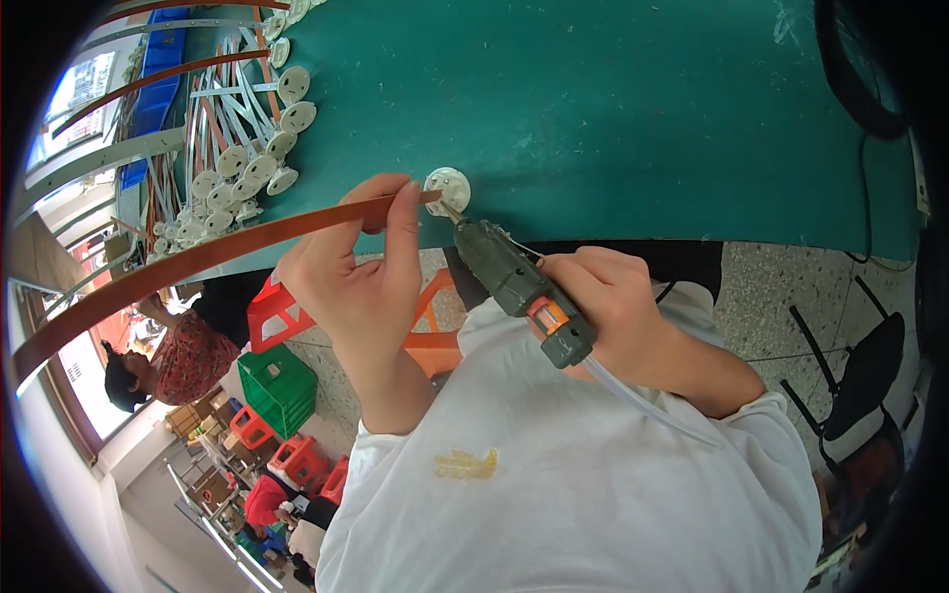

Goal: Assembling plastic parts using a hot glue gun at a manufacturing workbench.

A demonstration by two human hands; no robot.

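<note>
Left hand [361, 267] fingers pinch the long brown strip [198, 259] near its end against the white disc [448, 188] at the worktop [643, 119] edge; thin, springy, likely light; right hand [613, 301] wraps the green driver [519, 282]

Both forearms rise from the lower edge in white sleeves toward the near edge of the green surface [643, 128]. The left hand [361, 272] sits at that edge, fingers curled, with forefinger and thumb stretched up and pinched together at the tip. The right hand [613, 301] lies just short of the edge, to the right of the left hand, closed in a fist-like grip with knuckles up; its thumb seems tucked underneath, though it is hidden.
</note>
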